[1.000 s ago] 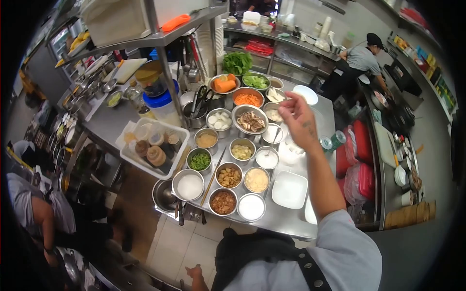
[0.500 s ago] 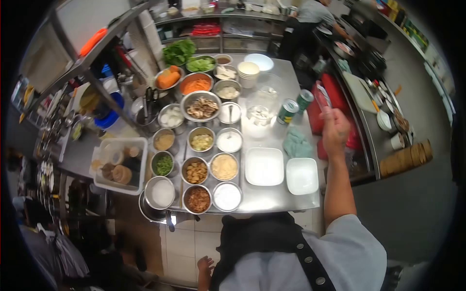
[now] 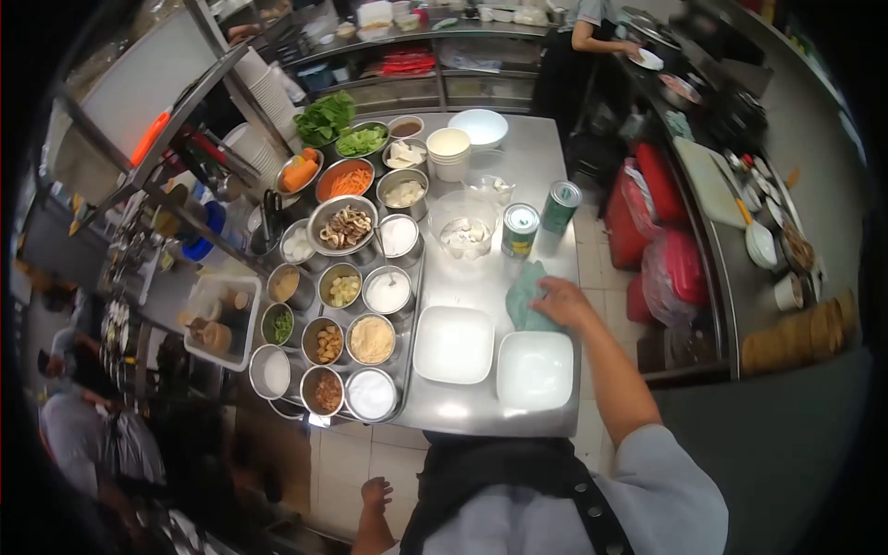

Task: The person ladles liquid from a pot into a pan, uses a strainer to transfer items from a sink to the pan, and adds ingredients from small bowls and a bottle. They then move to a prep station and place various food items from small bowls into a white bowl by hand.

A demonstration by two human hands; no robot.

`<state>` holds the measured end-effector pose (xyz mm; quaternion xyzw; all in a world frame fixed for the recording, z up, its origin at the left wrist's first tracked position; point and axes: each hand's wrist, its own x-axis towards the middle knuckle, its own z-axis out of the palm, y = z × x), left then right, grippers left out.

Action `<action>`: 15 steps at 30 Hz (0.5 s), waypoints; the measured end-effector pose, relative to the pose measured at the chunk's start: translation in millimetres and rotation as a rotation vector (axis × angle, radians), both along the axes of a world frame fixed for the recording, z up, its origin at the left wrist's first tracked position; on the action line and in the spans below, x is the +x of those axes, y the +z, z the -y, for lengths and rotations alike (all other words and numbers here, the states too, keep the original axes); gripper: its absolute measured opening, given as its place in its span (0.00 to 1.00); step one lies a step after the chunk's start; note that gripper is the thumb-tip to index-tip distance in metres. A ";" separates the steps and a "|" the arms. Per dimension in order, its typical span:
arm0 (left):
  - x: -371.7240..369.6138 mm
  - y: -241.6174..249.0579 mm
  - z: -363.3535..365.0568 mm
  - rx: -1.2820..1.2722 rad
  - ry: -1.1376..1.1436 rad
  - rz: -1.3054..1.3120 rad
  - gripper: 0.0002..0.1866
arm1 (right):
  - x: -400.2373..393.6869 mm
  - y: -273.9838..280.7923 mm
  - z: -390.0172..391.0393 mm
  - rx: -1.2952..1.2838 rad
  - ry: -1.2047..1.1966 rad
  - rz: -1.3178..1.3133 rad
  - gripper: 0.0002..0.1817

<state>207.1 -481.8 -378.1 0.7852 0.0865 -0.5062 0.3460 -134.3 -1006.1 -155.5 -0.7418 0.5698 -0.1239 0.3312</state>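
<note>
My right hand (image 3: 562, 302) is at the right side of the metal table, its fingers closed on a green cloth (image 3: 527, 294). Just in front of the cloth are two white square dishes, the left dish (image 3: 453, 344) and the right dish (image 3: 535, 370). Beyond it stand two green cans, one nearer (image 3: 519, 231) and one farther (image 3: 561, 207). My left hand (image 3: 376, 492) hangs low beside my apron, off the table, with its fingers apart and nothing in them.
Several metal bowls of cut ingredients fill the table's left half, including mushrooms (image 3: 344, 228) and shredded carrot (image 3: 346, 182). Clear plastic bowls (image 3: 462, 227) stand mid-table. Red bins (image 3: 638, 199) are at the right. A co-worker (image 3: 583, 46) works at the far counter.
My right hand has come down and left from above the red bins onto the green cloth. The view has shifted, and the left hand still hangs low.
</note>
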 end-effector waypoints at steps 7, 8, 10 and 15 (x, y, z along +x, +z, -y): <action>-166.9 19.7 17.7 0.009 0.094 0.047 0.15 | -8.9 -42.6 29.0 -0.044 0.145 0.257 0.15; -190.6 18.6 21.7 0.116 -0.033 0.014 0.15 | -10.5 -41.7 30.4 -0.030 0.183 0.271 0.15; -225.0 15.5 20.6 0.186 -0.345 0.040 0.15 | -14.9 -34.3 31.6 -0.005 0.202 0.298 0.14; -279.0 30.3 21.7 0.120 0.085 -0.066 0.14 | -9.1 -34.6 28.2 -0.075 0.223 0.236 0.14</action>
